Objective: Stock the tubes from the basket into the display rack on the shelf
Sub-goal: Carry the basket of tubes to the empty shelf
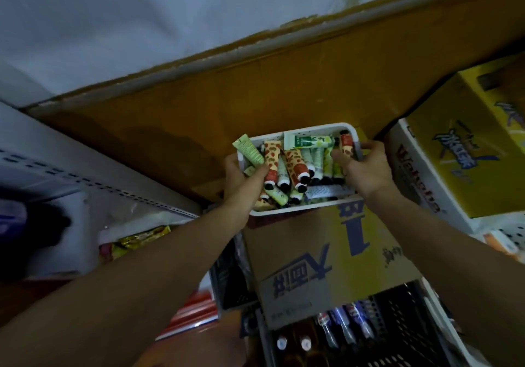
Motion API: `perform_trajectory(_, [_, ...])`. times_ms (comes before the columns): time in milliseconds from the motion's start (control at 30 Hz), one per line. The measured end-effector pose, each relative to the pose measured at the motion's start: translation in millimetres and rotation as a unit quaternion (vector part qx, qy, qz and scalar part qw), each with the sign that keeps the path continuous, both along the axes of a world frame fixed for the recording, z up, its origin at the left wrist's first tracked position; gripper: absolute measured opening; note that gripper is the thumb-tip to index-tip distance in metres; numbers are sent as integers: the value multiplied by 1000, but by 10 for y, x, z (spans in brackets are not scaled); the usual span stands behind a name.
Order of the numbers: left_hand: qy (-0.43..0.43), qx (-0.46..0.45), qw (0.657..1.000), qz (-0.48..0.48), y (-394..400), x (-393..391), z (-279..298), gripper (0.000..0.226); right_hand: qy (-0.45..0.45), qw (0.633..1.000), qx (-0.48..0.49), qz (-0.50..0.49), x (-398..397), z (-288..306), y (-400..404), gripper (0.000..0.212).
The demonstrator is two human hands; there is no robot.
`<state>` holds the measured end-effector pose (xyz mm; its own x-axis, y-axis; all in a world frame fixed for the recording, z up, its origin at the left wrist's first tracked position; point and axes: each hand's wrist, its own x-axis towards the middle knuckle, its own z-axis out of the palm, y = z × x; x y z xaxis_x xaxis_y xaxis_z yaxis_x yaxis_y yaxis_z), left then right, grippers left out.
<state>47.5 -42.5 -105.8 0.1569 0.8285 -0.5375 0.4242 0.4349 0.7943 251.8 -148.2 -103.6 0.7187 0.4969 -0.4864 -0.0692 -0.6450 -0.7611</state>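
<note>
A white perforated basket (318, 130) is held up in front of me, resting on the top of a brown cardboard box (326, 256). It is packed with several small tubes (295, 165), orange-spotted, green and white, most with black caps. My left hand (241, 179) grips the basket's left rim, thumb inside against the tubes. At the right rim, my right hand (363, 167) grips the basket too, thumb inside and fingers round the outside. One green tube (248, 150) sticks out over the left corner. No display rack is in view.
A yellow-brown wall panel (227, 105) rises behind the basket. Yellow and white cartons (454, 150) are stacked at the right. A grey perforated shelf (85, 179) with packets sits at the left. Below stands a dark crate (397, 324) with bottles.
</note>
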Motion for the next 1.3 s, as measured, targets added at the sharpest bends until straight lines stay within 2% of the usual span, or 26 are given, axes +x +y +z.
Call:
perform_trajectory(167, [-23, 57, 998, 5, -363, -28, 548, 59, -70, 997, 22, 22, -101, 619, -355, 75])
perform_trajectory(367, [-10, 98, 995, -12, -730, -131, 1636, 59, -127, 989, 52, 52, -352, 1772, -983, 78])
perform_trajectory(500, [-15, 112, 993, -42, -973, -188, 2467, 62, -134, 989, 62, 23, -523, 2576, -1345, 92])
perform_trajectory(633, [-30, 136, 987, -86, -1206, -292, 3145, 65, -125, 989, 70, -21, -706, 3163, -1666, 116])
perform_trajectory(733, [-46, 140, 981, -122, -1314, -343, 3537, 77, -137, 988, 58, -49, -844, 3488, -1885, 128])
perform_trajectory(800, [-44, 143, 977, -154, -1375, -369, 3743, 70, -146, 985, 57, -75, -892, 3621, -2023, 133])
perform_trajectory(900, [-54, 150, 966, -201, -1415, -344, 3938, 66, -164, 979, 55, -107, -912, 3754, -2162, 125])
perform_trajectory(1000, [-66, 151, 954, -249, -1406, -262, 4160, 65, -197, 967, 54, -153, -1038, 4081, -2249, 94])
perform_trajectory(1100, [-81, 170, 938, -292, -1383, -132, 4298, 97, -220, 954, 48, -196, -1098, 4261, -2337, 83])
perform_trajectory(1167, [-94, 177, 927, -318, -1358, -40, 4336, 107, -228, 947, 37, -226, -1119, 4339, -2404, 81])
perform_trajectory(1300, [-117, 170, 900, -383, -1450, 113, 4469, 77, -246, 924, -2, -294, -1204, 4451, -2613, 83])
